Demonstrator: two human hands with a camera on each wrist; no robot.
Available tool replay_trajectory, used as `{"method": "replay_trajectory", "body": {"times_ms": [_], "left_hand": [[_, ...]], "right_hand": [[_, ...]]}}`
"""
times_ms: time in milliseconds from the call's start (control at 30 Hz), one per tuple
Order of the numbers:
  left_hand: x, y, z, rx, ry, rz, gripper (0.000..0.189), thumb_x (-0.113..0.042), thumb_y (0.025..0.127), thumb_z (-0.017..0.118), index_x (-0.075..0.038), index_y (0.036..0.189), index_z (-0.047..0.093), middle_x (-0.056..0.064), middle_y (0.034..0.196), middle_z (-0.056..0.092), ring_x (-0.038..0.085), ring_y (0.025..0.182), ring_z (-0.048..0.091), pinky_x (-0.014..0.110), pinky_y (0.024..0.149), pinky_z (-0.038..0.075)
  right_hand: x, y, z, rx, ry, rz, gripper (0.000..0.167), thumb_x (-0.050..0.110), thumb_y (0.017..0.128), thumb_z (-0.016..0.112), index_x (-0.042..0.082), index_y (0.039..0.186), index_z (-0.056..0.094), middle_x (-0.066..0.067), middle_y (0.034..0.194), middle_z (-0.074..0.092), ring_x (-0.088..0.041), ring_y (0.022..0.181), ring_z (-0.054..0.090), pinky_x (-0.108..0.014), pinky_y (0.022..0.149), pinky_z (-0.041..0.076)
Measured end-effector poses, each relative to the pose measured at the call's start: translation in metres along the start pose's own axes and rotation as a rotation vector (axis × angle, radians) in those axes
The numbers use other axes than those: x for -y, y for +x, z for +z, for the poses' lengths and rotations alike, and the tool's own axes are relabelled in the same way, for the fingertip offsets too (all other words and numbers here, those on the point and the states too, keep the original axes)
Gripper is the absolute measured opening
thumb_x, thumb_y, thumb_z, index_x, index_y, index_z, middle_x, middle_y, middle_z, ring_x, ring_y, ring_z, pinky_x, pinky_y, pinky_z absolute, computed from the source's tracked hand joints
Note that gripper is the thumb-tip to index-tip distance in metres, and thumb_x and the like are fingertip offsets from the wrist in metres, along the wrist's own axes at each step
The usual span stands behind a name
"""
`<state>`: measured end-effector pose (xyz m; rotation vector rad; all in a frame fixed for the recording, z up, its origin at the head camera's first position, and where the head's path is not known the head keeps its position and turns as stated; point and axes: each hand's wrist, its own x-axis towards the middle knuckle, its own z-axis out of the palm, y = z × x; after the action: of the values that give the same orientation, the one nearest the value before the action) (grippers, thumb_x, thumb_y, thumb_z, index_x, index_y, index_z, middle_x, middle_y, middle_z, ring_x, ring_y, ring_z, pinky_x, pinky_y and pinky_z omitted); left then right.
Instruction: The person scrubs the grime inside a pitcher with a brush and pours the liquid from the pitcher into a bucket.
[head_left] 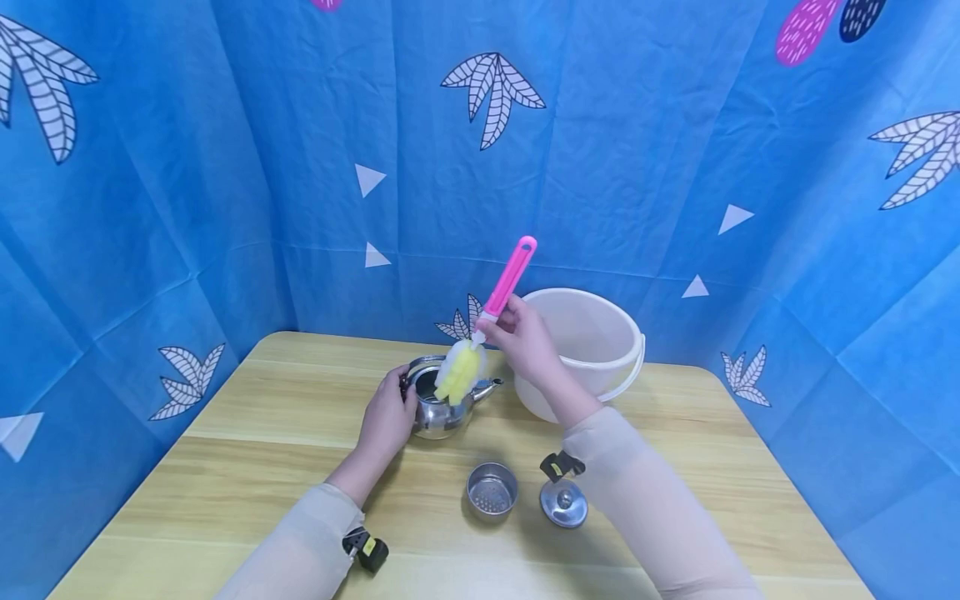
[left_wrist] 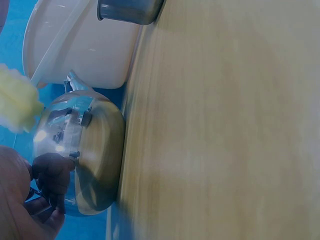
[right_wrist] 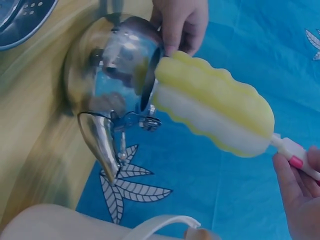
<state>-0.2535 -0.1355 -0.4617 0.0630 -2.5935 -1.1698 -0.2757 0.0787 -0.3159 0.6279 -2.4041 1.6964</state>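
Note:
My left hand (head_left: 387,410) grips the shiny steel teapot (head_left: 442,421) at its handle side, with the fingers by the rim. The teapot is upright on the table, its spout (left_wrist: 76,81) turned toward the bucket and its top uncovered. My right hand (head_left: 530,346) pinches a bottle brush (right_wrist: 215,105) at the lower end of its pink handle (head_left: 512,275). The brush slants down, its yellow and white sponge head at the teapot's mouth (right_wrist: 151,82). Most of the sponge shows outside the opening.
A white bucket (head_left: 592,380) with a bail handle stands behind my right forearm. Nearer me on the wooden table (head_left: 285,433) are a perforated steel strainer cup (head_left: 492,492) and a round steel lid (head_left: 564,504) with a knob. Blue patterned cloth (head_left: 600,167) hangs behind and at both sides.

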Motion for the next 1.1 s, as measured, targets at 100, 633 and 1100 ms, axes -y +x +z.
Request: {"method": "replay_trajectory", "body": {"times_ms": [100, 633, 1100], "left_hand": [[0.0, 0.0, 0.0, 0.001, -0.002, 0.002, 0.047, -0.018, 0.104, 0.051, 0.0, 0.147, 0.042, 0.025, 0.141, 0.052, 0.041, 0.127, 0.053, 0.054, 0.105, 0.045], [-0.001, 0.0, 0.001, 0.012, 0.0, -0.001, 0.048, -0.019, 0.104, 0.05, 0.0, 0.147, 0.041, 0.025, 0.142, 0.051, 0.041, 0.127, 0.053, 0.054, 0.106, 0.045], [0.0, -0.001, 0.0, 0.018, -0.003, -0.003, 0.048, -0.02, 0.105, 0.048, 0.0, 0.148, 0.04, 0.024, 0.143, 0.051, 0.04, 0.129, 0.052, 0.054, 0.106, 0.044]], "right_hand": [[-0.001, 0.0, 0.004, -0.002, -0.012, -0.007, 0.022, 0.006, 0.094, 0.068, -0.003, 0.113, 0.061, -0.019, 0.11, 0.072, -0.03, 0.104, 0.07, -0.031, 0.086, 0.059], [-0.01, 0.003, 0.02, -0.011, 0.082, 0.009, 0.018, 0.006, 0.094, 0.068, 0.003, 0.111, 0.063, -0.02, 0.116, 0.07, -0.026, 0.107, 0.07, -0.029, 0.089, 0.058], [-0.02, 0.007, 0.03, 0.003, 0.003, -0.044, 0.019, 0.005, 0.094, 0.069, 0.001, 0.112, 0.064, -0.02, 0.114, 0.071, -0.028, 0.107, 0.07, -0.032, 0.092, 0.057]]}}
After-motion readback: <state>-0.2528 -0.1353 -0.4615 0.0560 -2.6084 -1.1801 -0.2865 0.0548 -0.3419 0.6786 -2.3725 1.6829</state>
